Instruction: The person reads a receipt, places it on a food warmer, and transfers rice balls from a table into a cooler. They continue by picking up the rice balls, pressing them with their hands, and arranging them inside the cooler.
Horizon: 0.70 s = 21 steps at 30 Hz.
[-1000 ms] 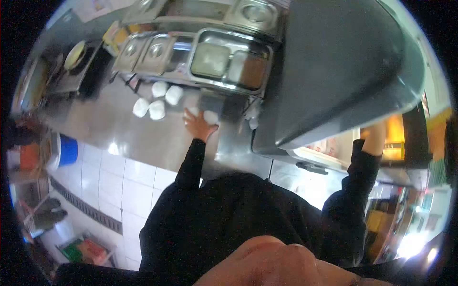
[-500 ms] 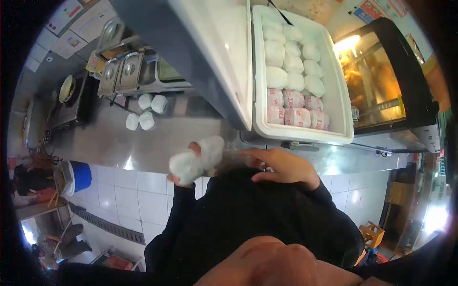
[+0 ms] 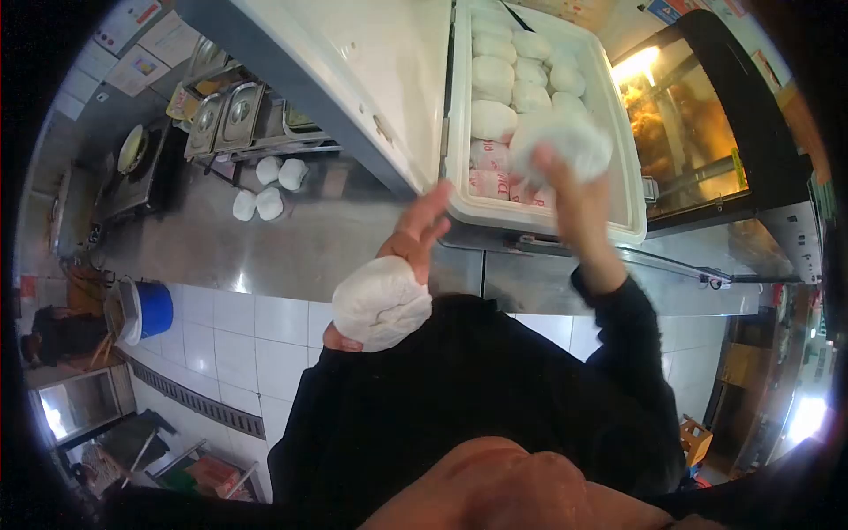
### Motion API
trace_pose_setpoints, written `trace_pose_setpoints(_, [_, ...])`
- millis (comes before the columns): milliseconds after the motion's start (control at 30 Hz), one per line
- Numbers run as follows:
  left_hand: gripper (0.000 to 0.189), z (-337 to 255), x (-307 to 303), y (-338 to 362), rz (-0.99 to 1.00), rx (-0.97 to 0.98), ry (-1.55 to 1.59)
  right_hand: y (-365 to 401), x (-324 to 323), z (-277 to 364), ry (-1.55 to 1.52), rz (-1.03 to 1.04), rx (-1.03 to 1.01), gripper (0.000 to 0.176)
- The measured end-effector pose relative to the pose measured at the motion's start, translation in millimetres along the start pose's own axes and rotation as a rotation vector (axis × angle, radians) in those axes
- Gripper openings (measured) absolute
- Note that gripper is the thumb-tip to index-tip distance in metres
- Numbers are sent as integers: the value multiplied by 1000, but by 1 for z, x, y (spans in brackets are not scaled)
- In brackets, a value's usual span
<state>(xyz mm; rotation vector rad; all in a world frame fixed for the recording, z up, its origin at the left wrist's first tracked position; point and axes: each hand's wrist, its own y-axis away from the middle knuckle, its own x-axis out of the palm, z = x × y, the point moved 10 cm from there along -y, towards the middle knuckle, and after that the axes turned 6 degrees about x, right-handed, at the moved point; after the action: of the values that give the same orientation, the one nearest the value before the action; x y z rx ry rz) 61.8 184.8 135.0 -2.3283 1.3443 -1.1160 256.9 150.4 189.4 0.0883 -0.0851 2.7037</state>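
Note:
A round white paper-wrapped parcel (image 3: 382, 307) rests in the palm of my left hand (image 3: 413, 237), the thumb below it and the fingers pointing up toward the insulated box (image 3: 623, 115). Smeared by motion, my right hand (image 3: 576, 203) grips a second white paper-wrapped parcel (image 3: 579, 148) above the open box. Inside, white parcels (image 3: 493, 78) sit packed in rows, and those nearest the front (image 3: 488, 181) carry red lettering. The right hand and its parcel hide part of that front group.
The raised lid (image 3: 380, 84) leans to the left of the box. Several white wrapped parcels (image 3: 269, 203) stand on the steel counter (image 3: 203, 243) below metal food pans (image 3: 238, 115). A lit glass display cabinet (image 3: 680, 132) is at right; a blue bucket (image 3: 155, 311) stands at left.
Earlier my left hand area held two parcels and my right hand was empty, close to my body. Now one parcel is in my right hand, up over the box; the other stays in my left.

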Motion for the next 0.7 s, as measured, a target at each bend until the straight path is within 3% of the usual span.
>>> trace_pose_setpoints(33, [38, -2, 2, -4, 5, -3, -1, -22, -19, 25, 177, -85, -127, 49])
trace_pose_setpoints(67, [49, -10, 30, -6, 213, -15, 286, -44, -36, 44, 353, -171, -249, 49])
trace_pose_setpoints(100, [59, -22, 53, 0, 419, -27, 575, -73, -50, 42, 447, -199, -207, 52])
trace_pose_setpoints(133, [59, -20, 55, 2, 424, -33, 578, -106, -67, 40, 542, -226, -166, 55])
trace_pose_setpoints(200, [76, -11, 56, 5, 361, -93, 680, -163, -85, 39, 1219, -297, -622, 58])
trace_pose_setpoints(267, [75, -8, 61, 6, 380, -92, 649, -220, -112, -11, 1513, -361, -317, 57])
trace_pose_setpoints(333, [74, -10, 63, 8, 399, -73, 610, -242, -111, -46, 1930, -319, -432, 58])
trace_pose_setpoints(433, [76, -11, 52, 18, 328, -52, 528, -262, -108, -65, 1936, -262, -417, 58])
trace_pose_setpoints(500, [78, -11, 31, 23, 187, -10, 479, -244, -101, -54, 1743, -261, -334, 33])
trace_pose_setpoints(533, [78, -11, 24, 25, 175, -2, 472, -251, -106, -53, 1739, -245, -342, 33])
trace_pose_setpoints(600, [78, -13, 17, 28, 193, 7, 570, -255, -104, -59, 1558, 103, -540, 35])
trace_pose_setpoints(633, [78, -13, 15, 27, 185, 3, 569, -256, -106, -66, 1553, 110, -536, 35])
trace_pose_setpoints(700, [79, -12, 17, 22, 192, 1, 574, -259, -125, -69, 1285, 29, -342, 30])
